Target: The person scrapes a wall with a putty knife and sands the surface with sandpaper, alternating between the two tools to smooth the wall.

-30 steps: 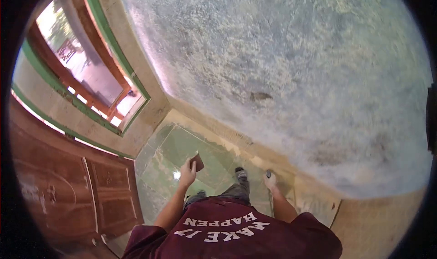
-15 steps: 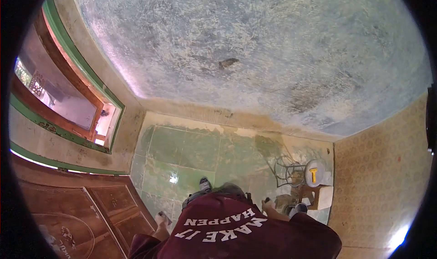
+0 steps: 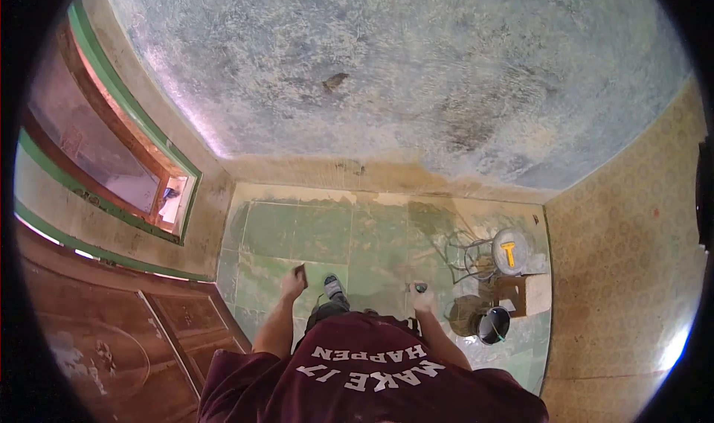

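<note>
Out in front of my body on the left is my left hand (image 3: 291, 283), closed around a small dark brown flat piece (image 3: 301, 273) whose exact kind is too small to tell. My right hand (image 3: 422, 301) is held forward on the other side, fingers curled on a small dark object (image 3: 421, 287); most of it is hidden by the hand. Both hands are over the green tiled floor, apart from the wall. My foot in a sandal (image 3: 333, 284) shows between them.
Ahead rises a patchy blue-grey wall (image 3: 357, 43). At right stand a metal-framed stool (image 3: 480, 259), a round grey top (image 3: 520, 238) bearing a yellow scraper (image 3: 509, 254), a cardboard box (image 3: 535, 295) and a black bucket (image 3: 494, 325). A wooden door (image 3: 111, 311) and window (image 3: 123, 166) are at left.
Both hands have come forward and up from beside my body, with the forearms now showing. The view has shifted slightly, and the black bucket shows more fully.
</note>
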`<state>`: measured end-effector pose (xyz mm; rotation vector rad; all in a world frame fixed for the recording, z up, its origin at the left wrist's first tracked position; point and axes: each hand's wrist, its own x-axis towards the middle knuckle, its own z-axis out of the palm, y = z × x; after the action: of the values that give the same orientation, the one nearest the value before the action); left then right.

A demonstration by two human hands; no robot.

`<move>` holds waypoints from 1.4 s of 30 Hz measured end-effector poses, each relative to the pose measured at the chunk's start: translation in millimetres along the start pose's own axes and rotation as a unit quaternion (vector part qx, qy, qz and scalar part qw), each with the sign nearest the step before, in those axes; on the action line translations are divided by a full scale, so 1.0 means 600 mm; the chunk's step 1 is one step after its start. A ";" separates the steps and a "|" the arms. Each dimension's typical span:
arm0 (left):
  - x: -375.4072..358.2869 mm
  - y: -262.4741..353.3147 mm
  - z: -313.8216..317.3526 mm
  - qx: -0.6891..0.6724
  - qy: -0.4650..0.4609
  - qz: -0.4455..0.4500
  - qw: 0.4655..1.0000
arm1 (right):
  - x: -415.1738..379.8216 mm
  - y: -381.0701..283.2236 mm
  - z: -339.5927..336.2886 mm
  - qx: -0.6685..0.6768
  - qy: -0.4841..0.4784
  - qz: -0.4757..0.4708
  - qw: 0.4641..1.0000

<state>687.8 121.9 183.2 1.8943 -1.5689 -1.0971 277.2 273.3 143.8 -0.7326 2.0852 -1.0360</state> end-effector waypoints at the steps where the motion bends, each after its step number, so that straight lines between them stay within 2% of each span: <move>1: -0.003 0.015 0.027 0.009 0.011 0.042 0.999 | -0.004 0.002 -0.006 0.207 -0.016 0.133 0.969; 2: -0.009 0.027 0.051 0.017 0.022 0.082 0.996 | -0.015 0.015 -0.022 0.206 -0.024 0.131 0.970; 3: -0.032 0.060 0.066 0.016 -0.007 0.059 0.998 | -0.033 0.040 -0.047 0.028 -0.037 -0.096 0.994; 4: -0.061 0.087 0.080 0.015 -0.037 0.035 0.999 | -0.051 0.044 -0.068 -0.146 -0.046 -0.317 0.936; 5: -0.086 0.081 0.111 -0.040 -0.034 0.034 0.998 | -0.064 0.045 -0.082 -0.144 -0.055 -0.321 0.935; 6: -0.105 0.065 0.146 -0.095 -0.029 0.036 0.994 | -0.083 0.026 -0.096 0.191 -0.142 -0.036 0.971; 7: -0.125 0.057 0.172 -0.091 -0.021 0.033 0.995 | -0.100 0.011 -0.103 0.484 -0.202 0.263 0.810; 8: -0.148 0.048 0.193 -0.164 -0.059 0.035 0.984 | -0.107 0.016 -0.110 0.484 -0.210 0.268 0.806; 9: -0.170 0.041 0.203 -0.236 -0.098 0.036 0.966 | -0.109 0.038 -0.121 0.414 -0.286 0.257 0.825; 10: -0.190 0.039 0.203 -0.231 -0.094 0.031 0.968 | -0.114 0.061 -0.125 0.341 -0.358 0.242 0.835; 11: -0.204 0.037 0.201 -0.257 -0.140 -0.008 0.956 | -0.119 0.080 -0.120 0.343 -0.362 0.245 0.832; 12: -0.213 0.041 0.200 -0.284 -0.186 -0.045 0.940 | -0.121 0.094 -0.114 0.301 -0.382 0.168 0.857; 13: -0.237 0.103 0.159 -0.252 -0.211 -0.144 0.933 | -0.125 0.096 -0.111 0.280 -0.392 0.129 0.867; 14: -0.241 0.114 0.146 -0.251 -0.209 -0.143 0.934 | -0.128 0.095 -0.108 0.259 -0.399 0.089 0.875; 16: -0.241 0.126 0.130 -0.346 -0.185 -0.215 0.895 | -0.119 0.047 -0.100 0.276 -0.387 0.258 0.841; 17: -0.245 0.148 0.108 -0.353 -0.225 -0.194 0.887 | -0.132 0.001 -0.102 0.276 -0.386 0.255 0.842; 18: -0.249 0.159 0.099 -0.355 -0.225 -0.191 0.887 | -0.158 -0.058 -0.105 0.170 -0.343 0.147 0.912; 19: -0.251 0.169 0.094 -0.382 -0.247 -0.177 0.873 | -0.178 -0.103 -0.106 0.060 -0.288 0.034 0.955; 20: -0.253 0.180 0.087 -0.408 -0.268 -0.163 0.857 | -0.188 -0.127 -0.101 0.058 -0.286 0.030 0.956; 22: -0.260 0.199 0.073 -0.448 -0.286 -0.144 0.835 | -0.204 -0.163 -0.097 0.012 -0.325 -0.114 0.939; 24: -0.246 0.198 0.053 -0.543 -0.314 -0.069 0.776 | -0.215 -0.204 -0.122 -0.046 -0.323 -0.140 0.935; 25: -0.246 0.203 0.036 -0.544 -0.315 -0.065 0.775 | -0.214 -0.217 -0.131 -0.103 -0.322 -0.160 0.927; 27: -0.259 0.208 -0.001 -0.551 -0.262 -0.086 0.788 | -0.200 -0.222 -0.139 -0.109 -0.305 -0.186 0.928; 29: -0.257 0.210 -0.036 -0.584 -0.233 -0.059 0.775 | -0.198 -0.237 -0.142 -0.113 -0.287 -0.210 0.928; 31: -0.265 0.220 -0.079 -0.615 -0.203 -0.036 0.761 | -0.216 -0.263 -0.138 -0.363 -0.214 -0.225 0.879; 32: -0.274 0.230 -0.100 -0.430 -0.187 0.061 0.881 | -0.226 -0.273 -0.126 -0.364 -0.213 -0.225 0.879; 33: -0.286 0.240 -0.118 -0.220 -0.159 0.155 0.950 | -0.235 -0.283 -0.114 -0.306 -0.279 -0.195 0.889; 34: -0.301 0.246 -0.133 -0.222 -0.159 0.156 0.949 | -0.243 -0.295 -0.104 -0.246 -0.343 -0.163 0.892; 35: -0.316 0.250 -0.144 -0.074 -0.205 0.210 0.953 | -0.250 -0.309 -0.102 -0.248 -0.340 -0.164 0.892; 36: -0.322 0.247 -0.151 0.077 -0.244 0.261 0.931 | -0.261 -0.332 -0.104 -0.210 -0.342 -0.156 0.903; 37: -0.308 0.169 -0.109 0.027 -0.185 0.333 0.924 | -0.271 -0.357 -0.108 -0.170 -0.342 -0.147 0.912; 38: -0.313 0.139 -0.110 0.025 -0.188 0.335 0.923 | -0.283 -0.383 -0.121 -0.171 -0.339 -0.145 0.914; 40: -0.315 0.089 -0.128 0.150 -0.267 0.211 0.928 | -0.298 -0.430 -0.140 -0.071 -0.212 -0.090 0.971; 41: -0.317 0.052 -0.120 0.152 -0.275 0.215 0.925 | -0.299 -0.437 -0.139 -0.069 -0.205 -0.084 0.973; 42: -0.316 0.004 -0.101 0.037 -0.264 0.144 0.953 | -0.299 -0.440 -0.138 -0.049 -0.204 -0.139 0.968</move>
<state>727.1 293.7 276.2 1.4089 -2.1176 -1.5021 368.5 302.6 459.1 -1.2055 1.7157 -0.8407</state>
